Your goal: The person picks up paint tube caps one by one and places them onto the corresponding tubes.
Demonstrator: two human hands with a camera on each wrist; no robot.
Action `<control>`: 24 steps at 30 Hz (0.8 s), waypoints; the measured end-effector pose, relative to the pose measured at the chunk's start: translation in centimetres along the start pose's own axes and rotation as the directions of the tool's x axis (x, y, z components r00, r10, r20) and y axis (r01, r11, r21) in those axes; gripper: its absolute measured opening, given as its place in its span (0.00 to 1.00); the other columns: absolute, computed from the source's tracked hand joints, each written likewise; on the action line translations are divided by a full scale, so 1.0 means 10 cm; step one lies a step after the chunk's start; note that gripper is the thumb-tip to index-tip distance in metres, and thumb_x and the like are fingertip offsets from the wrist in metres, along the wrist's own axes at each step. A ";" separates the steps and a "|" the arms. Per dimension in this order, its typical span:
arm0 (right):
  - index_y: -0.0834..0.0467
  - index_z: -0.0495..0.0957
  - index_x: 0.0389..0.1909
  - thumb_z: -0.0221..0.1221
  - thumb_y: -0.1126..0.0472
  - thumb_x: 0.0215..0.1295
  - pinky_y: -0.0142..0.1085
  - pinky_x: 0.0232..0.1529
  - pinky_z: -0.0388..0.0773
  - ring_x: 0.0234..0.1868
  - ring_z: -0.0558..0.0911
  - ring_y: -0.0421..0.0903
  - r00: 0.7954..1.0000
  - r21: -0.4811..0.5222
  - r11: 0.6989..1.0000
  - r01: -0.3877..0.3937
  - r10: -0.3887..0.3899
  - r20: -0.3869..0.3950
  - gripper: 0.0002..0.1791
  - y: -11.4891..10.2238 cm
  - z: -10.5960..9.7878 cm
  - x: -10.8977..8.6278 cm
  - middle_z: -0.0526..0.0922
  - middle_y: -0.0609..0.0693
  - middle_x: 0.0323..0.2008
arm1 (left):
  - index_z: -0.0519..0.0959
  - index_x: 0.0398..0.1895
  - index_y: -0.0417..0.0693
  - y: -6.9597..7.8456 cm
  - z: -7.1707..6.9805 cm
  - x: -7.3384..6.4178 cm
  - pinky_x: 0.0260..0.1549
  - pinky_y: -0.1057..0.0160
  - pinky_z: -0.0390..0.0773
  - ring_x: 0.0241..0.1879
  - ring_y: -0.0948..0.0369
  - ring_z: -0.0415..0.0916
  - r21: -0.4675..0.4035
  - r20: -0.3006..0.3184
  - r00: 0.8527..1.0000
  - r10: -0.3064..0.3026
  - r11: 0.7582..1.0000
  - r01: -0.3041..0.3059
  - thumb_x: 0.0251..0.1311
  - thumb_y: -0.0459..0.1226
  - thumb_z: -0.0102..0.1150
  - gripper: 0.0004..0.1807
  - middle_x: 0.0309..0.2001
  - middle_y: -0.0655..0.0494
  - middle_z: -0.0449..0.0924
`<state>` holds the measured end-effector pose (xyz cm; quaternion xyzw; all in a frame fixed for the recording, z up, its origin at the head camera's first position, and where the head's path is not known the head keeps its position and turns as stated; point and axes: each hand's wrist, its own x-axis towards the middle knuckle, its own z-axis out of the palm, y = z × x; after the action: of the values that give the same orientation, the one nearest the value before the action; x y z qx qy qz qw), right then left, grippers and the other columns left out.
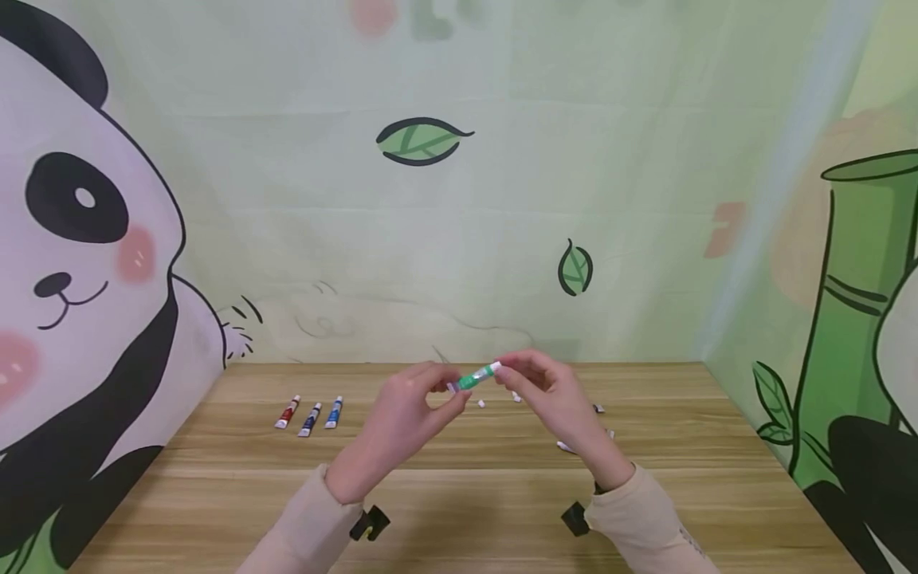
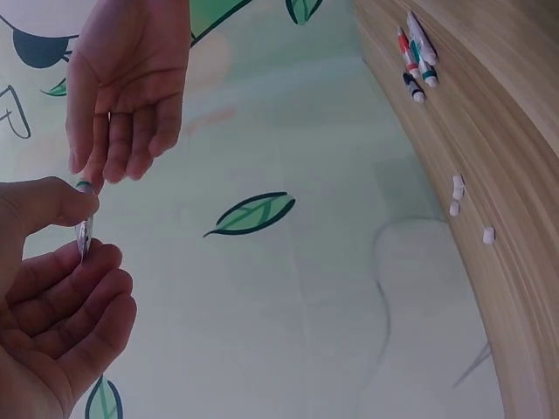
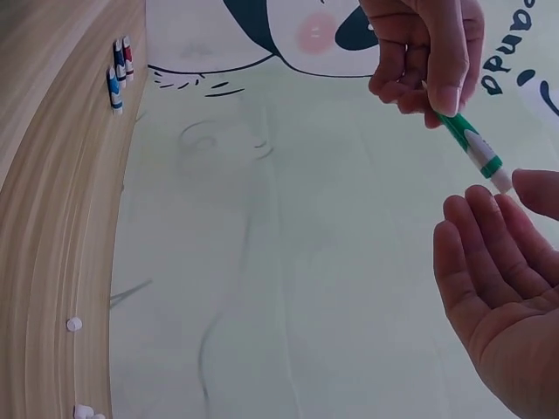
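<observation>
My left hand (image 1: 409, 406) pinches a small green paint tube (image 1: 475, 377) near its flat end, between thumb and fingers. The tube is held in the air above the table, tilted up to the right. At its upper end is a white cap (image 3: 502, 182), pinched by the thumb and forefinger of my right hand (image 1: 559, 399). The right hand's other fingers are loosely extended in the right wrist view. Below the hands, a loose white cap (image 1: 481, 404) lies on the wooden table (image 1: 430, 494), with more small white caps (image 2: 458, 186) beside it.
On the table's left lie a red tube (image 1: 288, 412), a dark blue tube (image 1: 310, 420) and a lighter blue tube (image 1: 334, 413). Several more tubes (image 2: 419, 39) lie on the right, partly hidden by my right forearm in the head view. A printed cloth (image 1: 287, 159) hangs behind the table.
</observation>
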<state>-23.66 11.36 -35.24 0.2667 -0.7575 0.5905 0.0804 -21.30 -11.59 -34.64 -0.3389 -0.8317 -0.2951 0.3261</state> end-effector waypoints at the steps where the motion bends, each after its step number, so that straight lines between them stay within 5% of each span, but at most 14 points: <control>1: 0.57 0.82 0.50 0.62 0.56 0.71 0.41 0.49 0.80 0.47 0.84 0.49 1.000 0.000 1.000 0.005 -0.005 -0.005 0.12 0.00 0.00 0.00 0.86 0.55 0.44 | 0.85 0.38 0.42 -0.01 0.00 0.00 0.34 0.66 0.83 0.34 0.63 0.83 0.007 -0.004 1.000 0.000 1.000 0.000 0.56 0.34 0.73 0.08 0.35 0.56 0.86; 11: 0.59 0.82 0.49 0.63 0.58 0.71 0.35 0.47 0.80 0.45 0.84 0.48 0.997 -0.020 0.999 0.031 -0.032 -0.073 0.11 0.03 -0.08 -0.02 0.86 0.56 0.42 | 0.86 0.37 0.42 -0.19 -0.08 -0.07 0.30 0.63 0.84 0.30 0.64 0.81 0.101 -0.048 0.995 -0.084 0.991 0.089 0.55 0.34 0.73 0.08 0.32 0.55 0.85; 24: 0.60 0.82 0.48 0.62 0.56 0.71 0.36 0.46 0.80 0.42 0.82 0.49 0.991 -0.067 0.998 0.007 -0.015 -0.131 0.12 0.04 -0.23 -0.04 0.85 0.54 0.42 | 0.84 0.32 0.40 -0.48 -0.24 -0.18 0.21 0.67 0.75 0.22 0.65 0.73 0.223 -0.109 0.965 -0.237 0.940 0.256 0.56 0.36 0.71 0.08 0.27 0.53 0.83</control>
<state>-23.93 13.71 -35.12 0.2287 -0.7684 0.5806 0.1421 -23.14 -16.85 -35.76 -0.1786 -0.8829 -0.2464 0.3576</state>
